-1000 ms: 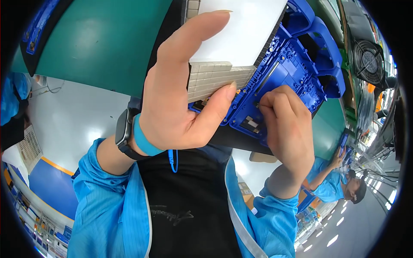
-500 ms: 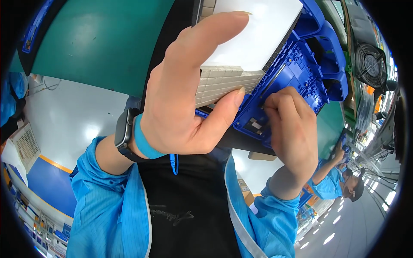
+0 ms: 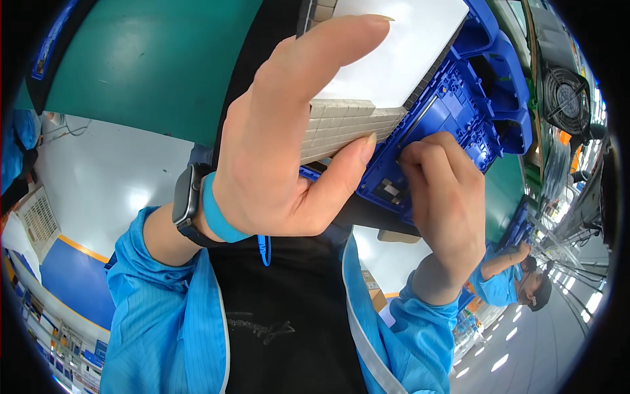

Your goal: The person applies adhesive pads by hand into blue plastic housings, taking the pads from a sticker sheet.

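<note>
Where the blue casing (image 3: pixel 453 117) lies under the right hand (image 3: pixel 449 190), that hand's fingertips are pinched together; anything between them is hidden. Toward the left hand (image 3: pixel 272 157), the tile block (image 3: pixel 348 126) with its white sheet (image 3: pixel 397 62) overlaps the casing in view. The left thumb and forefinger spread around the block; whether hidden fingers grip it cannot be told. A slack hold or a tilt could drop it onto the casing.
</note>
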`<state>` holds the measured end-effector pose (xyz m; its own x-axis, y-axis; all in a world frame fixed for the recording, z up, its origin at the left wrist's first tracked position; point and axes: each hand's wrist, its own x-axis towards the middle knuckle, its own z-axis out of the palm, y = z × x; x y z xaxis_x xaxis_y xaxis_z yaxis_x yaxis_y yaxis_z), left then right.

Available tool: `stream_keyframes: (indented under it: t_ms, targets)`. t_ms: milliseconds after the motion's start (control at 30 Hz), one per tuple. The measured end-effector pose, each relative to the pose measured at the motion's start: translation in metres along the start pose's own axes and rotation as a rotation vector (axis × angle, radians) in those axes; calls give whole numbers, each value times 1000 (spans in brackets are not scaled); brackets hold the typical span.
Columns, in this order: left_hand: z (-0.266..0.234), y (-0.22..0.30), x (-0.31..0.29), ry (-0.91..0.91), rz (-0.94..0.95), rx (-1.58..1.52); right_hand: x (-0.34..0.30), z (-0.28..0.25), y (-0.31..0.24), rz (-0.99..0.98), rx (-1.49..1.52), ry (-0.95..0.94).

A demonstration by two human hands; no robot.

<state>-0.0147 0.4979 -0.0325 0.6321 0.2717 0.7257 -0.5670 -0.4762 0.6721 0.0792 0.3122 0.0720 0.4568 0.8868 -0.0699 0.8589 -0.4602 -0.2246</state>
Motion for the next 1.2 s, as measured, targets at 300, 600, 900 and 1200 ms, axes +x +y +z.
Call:
stream_keyframes:
  t_ms: [300, 600, 900, 1200]
  targets:
    - [0, -2, -1, 6, 30, -11, -10, 10, 8, -66, 26, 112]
    - [0, 1, -4, 4, 3, -26, -34, 10, 5, -8, -1, 120]
    - [-4, 2, -10, -28, -19, -41, -35, 18, 6, 17, -23, 144]
    - [-7, 5, -9, -45, -28, -40, -34, 22, 4, 25, -4, 162]
